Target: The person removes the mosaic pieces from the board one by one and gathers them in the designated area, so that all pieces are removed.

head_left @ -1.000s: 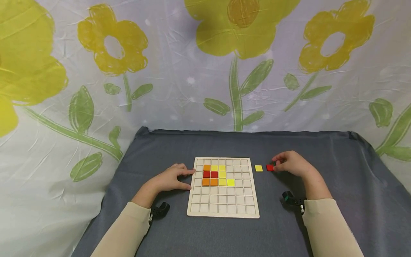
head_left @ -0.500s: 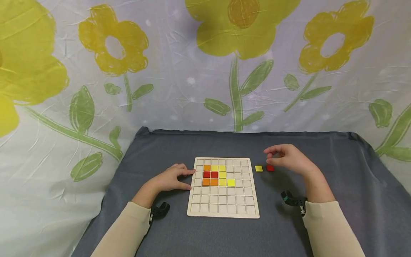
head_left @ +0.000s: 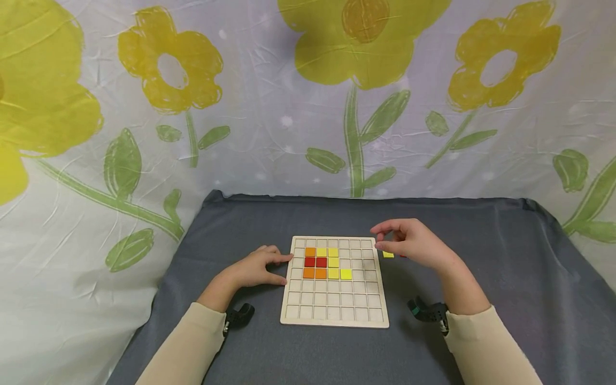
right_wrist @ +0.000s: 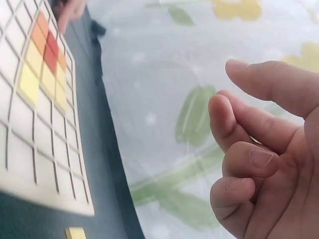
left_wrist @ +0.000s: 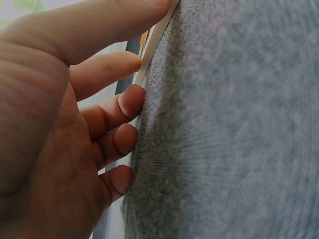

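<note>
A wooden grid board point(head_left: 334, 314) lies on the cloth-covered table. In its upper left part sit orange point(head_left: 321, 273), red point(head_left: 321, 262) and yellow point(head_left: 346, 274) square tiles in three rows. My left hand point(head_left: 251, 267) touches the board's left edge with thumb and index finger. Over the board's upper right corner hovers my right hand point(head_left: 409, 243), and the right wrist view shows nothing between its thumb and loosely bent fingers. Beneath it a loose yellow tile point(head_left: 388, 255) lies right of the board. Beside that, a loose red tile point(head_left: 403, 256) is mostly hidden by the hand.
Dark grey cloth point(head_left: 269, 353) covers the table. A curtain point(head_left: 269, 133) printed with yellow flowers hangs behind and at the sides. Each wrist carries a black camera mount, the left mount point(head_left: 240, 315) close above the cloth.
My right hand has lifted from the loose red tile and moved left, to above the board's upper right corner. The tile stays on the table. The left hand has not moved.
</note>
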### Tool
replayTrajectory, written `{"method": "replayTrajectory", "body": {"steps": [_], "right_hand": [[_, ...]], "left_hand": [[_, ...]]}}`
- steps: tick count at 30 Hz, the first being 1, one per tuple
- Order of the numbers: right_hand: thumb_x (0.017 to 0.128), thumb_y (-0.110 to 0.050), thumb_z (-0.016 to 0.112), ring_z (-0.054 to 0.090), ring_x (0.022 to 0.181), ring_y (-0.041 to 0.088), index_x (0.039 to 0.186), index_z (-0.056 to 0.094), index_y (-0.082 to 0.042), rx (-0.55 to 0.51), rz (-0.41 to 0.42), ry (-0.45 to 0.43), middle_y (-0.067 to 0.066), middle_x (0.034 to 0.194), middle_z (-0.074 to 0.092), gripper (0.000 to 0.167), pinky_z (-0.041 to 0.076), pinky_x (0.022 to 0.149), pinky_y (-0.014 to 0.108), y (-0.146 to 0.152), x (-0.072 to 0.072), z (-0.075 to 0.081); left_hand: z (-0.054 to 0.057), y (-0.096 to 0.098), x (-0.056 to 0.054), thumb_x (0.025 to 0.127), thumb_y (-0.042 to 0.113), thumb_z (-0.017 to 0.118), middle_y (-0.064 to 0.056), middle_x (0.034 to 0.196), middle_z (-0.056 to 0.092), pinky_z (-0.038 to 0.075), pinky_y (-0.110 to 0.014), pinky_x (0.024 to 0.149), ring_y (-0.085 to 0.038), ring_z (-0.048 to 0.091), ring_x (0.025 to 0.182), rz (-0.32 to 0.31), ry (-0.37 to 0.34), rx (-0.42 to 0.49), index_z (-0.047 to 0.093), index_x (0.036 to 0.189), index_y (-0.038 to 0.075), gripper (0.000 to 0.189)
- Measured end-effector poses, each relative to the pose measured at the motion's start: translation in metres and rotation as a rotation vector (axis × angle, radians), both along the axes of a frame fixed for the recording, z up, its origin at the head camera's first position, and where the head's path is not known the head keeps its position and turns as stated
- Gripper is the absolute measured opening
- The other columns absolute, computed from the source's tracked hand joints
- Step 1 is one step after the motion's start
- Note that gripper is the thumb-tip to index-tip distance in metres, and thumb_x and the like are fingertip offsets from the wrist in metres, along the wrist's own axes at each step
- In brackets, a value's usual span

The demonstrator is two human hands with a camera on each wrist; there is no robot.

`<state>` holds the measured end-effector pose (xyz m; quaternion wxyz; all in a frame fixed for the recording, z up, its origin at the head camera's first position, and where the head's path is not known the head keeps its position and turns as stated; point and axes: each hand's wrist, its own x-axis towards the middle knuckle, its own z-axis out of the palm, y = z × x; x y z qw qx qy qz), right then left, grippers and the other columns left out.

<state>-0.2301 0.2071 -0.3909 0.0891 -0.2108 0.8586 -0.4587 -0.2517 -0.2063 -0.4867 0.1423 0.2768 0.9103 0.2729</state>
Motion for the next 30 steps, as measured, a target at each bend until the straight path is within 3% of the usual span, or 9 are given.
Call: {"method": "replayTrajectory", "body": {"steps": [9,13,18,30], "right_hand": [[0.092,-0.018,0.079,0.034,0.056,0.013,0.119,0.073,-0.006,-0.016,0.054,0.020,0.003,0.085,0.063,0.029,0.036,0.057,0.027,-0.030,0.011,-0.002],[0.091,-0.018,0.080,0.038,0.056,0.012,0.117,0.074,-0.007,0.002,0.066,0.010,0.001,0.095,0.066,0.029,0.036,0.055,0.027,-0.044,0.013,-0.010],[0.090,-0.018,0.081,0.042,0.055,0.012,0.116,0.075,-0.009,0.032,0.080,-0.018,-0.002,0.095,0.067,0.028,0.039,0.055,0.027,-0.058,0.015,-0.020],[0.085,-0.006,0.082,0.049,0.070,0.015,0.108,0.074,0.001,0.060,-0.033,-0.247,0.003,0.079,0.057,0.026,0.040,0.062,0.031,-0.071,0.008,-0.050]], "left_hand": [[0.000,0.000,0.000,0.086,0.038,0.084,0.004,0.099,0.052,0.036,-0.036,0.077,-0.018,0.040,0.090,0.006,-0.001,0.005,0.059,0.147,0.013,0.071],[0.000,0.000,0.000,0.086,0.038,0.084,0.004,0.099,0.052,0.036,-0.036,0.077,-0.018,0.040,0.090,0.007,0.001,0.003,0.059,0.147,0.012,0.071],[0.000,0.000,0.000,0.086,0.037,0.085,0.004,0.100,0.052,0.036,-0.035,0.078,-0.017,0.040,0.091,0.010,-0.002,0.004,0.059,0.147,0.012,0.071],[0.002,0.001,0.001,0.086,0.038,0.085,0.003,0.099,0.052,0.035,-0.037,0.077,-0.018,0.039,0.090,0.009,-0.001,0.011,0.059,0.147,0.012,0.072]]}}
